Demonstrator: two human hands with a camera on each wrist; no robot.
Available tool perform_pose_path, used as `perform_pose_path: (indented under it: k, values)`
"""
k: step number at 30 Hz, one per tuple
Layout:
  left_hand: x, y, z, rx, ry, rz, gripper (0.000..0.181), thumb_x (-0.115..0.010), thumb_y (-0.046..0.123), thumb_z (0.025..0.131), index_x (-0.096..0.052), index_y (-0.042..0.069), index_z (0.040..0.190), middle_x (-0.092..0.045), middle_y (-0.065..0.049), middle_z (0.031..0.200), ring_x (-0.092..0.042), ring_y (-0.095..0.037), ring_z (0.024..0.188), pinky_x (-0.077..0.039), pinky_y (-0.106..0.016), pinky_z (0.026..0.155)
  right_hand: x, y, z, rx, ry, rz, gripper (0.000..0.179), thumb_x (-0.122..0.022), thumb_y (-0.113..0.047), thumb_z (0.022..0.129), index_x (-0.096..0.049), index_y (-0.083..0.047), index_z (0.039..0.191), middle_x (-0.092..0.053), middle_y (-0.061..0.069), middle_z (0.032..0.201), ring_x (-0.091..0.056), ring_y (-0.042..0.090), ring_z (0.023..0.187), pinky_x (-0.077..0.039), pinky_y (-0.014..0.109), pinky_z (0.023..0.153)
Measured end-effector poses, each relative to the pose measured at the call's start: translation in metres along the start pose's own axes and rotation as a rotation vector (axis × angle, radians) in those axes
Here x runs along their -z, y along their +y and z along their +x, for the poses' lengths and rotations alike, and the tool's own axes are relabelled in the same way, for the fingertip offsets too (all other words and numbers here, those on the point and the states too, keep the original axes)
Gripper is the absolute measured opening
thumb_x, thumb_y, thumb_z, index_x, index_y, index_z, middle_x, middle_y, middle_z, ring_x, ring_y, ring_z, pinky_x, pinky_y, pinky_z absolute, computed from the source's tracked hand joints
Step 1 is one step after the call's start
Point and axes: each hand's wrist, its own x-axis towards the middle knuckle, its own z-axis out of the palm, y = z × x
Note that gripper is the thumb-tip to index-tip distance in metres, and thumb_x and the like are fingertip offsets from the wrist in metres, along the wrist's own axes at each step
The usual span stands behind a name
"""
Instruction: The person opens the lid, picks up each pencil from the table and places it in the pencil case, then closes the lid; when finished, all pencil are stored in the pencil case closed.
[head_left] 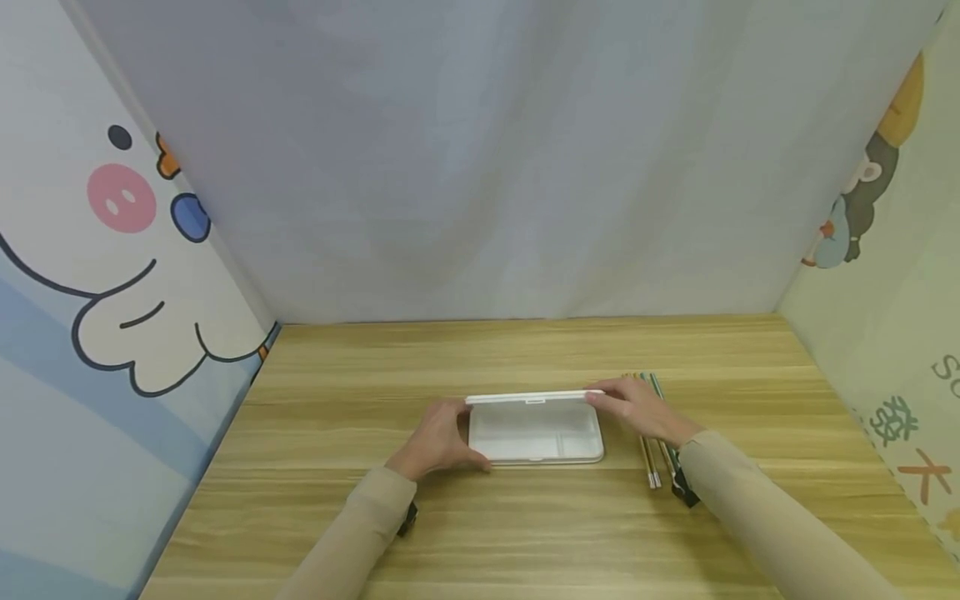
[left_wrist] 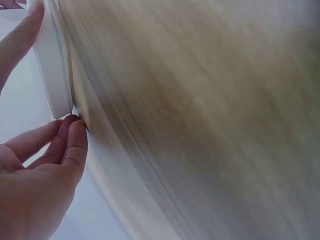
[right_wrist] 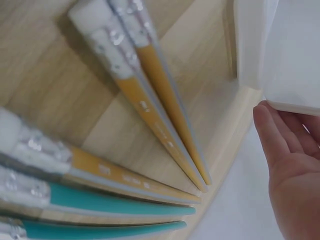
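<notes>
White plastic under both fingertips. With the right hand, pinching the raised lid near its right corner; with the left hand, gripping the box round its left end, between both hands on the wooden table. Better, in all likelihood, to anchor the box flat with the left and swing the lid evenly with the right, without twisting. Mind the pencils just right of the box: easy to nudge with a sleeve.

Lower right of the head view, I'm reading green 發 and orange 大 on the wall; the yellow pencil's print is blurring.
</notes>
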Motion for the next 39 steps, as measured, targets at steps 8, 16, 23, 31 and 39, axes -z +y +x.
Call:
perform_pose_path:
  k: [8, 16, 23, 31, 39]
  values:
    - [-0.001, -0.001, -0.001, 0.021, -0.031, 0.028, 0.100, -0.091, 0.050, 0.050, -0.058, -0.011, 0.122, -0.057, -0.018, 0.124, -0.049, -0.035, 0.116, -0.039, -0.044, 0.098, 0.002, -0.003, 0.003, -0.039, -0.022, 0.037, 0.045, -0.049, -0.036, 0.099, -0.064, 0.001, 0.119, -0.063, 0.015, 0.117, -0.057, 0.032, 0.109, -0.043, 0.051, 0.092]
    - [0.001, 0.000, 0.000, 0.005, -0.032, 0.002, 0.098, -0.091, 0.050, 0.049, -0.059, -0.005, 0.124, -0.059, -0.014, 0.123, -0.050, -0.032, 0.115, -0.038, -0.044, 0.098, 0.005, -0.004, 0.010, -0.069, -0.016, 0.028, 0.040, -0.043, -0.035, 0.102, -0.068, -0.005, 0.098, -0.066, 0.009, 0.095, -0.060, 0.027, 0.087, -0.046, 0.041, 0.076]
    - [-0.001, -0.001, 0.000, -0.032, -0.026, 0.003, 0.096, -0.090, 0.052, 0.050, -0.060, 0.000, 0.126, -0.059, -0.012, 0.124, -0.050, -0.030, 0.115, -0.038, -0.043, 0.098, 0.003, 0.001, 0.015, -0.156, 0.013, 0.105, 0.051, -0.035, -0.040, 0.104, -0.065, 0.001, 0.112, -0.066, 0.014, 0.104, -0.063, 0.029, 0.095, -0.050, 0.044, 0.083]
    - [-0.002, -0.002, 0.000, -0.060, -0.008, -0.040, 0.091, -0.091, 0.050, 0.048, -0.064, 0.005, 0.122, -0.063, -0.006, 0.112, -0.054, -0.021, 0.095, -0.046, -0.037, 0.083, 0.005, -0.002, 0.025, -0.257, 0.064, 0.220, 0.058, -0.038, -0.037, 0.104, -0.053, 0.016, 0.123, -0.063, 0.027, 0.108, -0.065, 0.034, 0.093, -0.052, 0.042, 0.081]
    - [-0.001, -0.002, 0.001, -0.059, -0.007, -0.031, 0.086, -0.091, 0.050, 0.048, -0.065, 0.007, 0.118, -0.063, -0.003, 0.107, -0.052, -0.016, 0.087, -0.046, -0.032, 0.076, 0.007, -0.003, 0.030, -0.253, 0.069, 0.186, 0.059, -0.039, -0.037, 0.103, -0.054, 0.017, 0.120, -0.064, 0.027, 0.106, -0.066, 0.033, 0.092, -0.050, 0.045, 0.084]
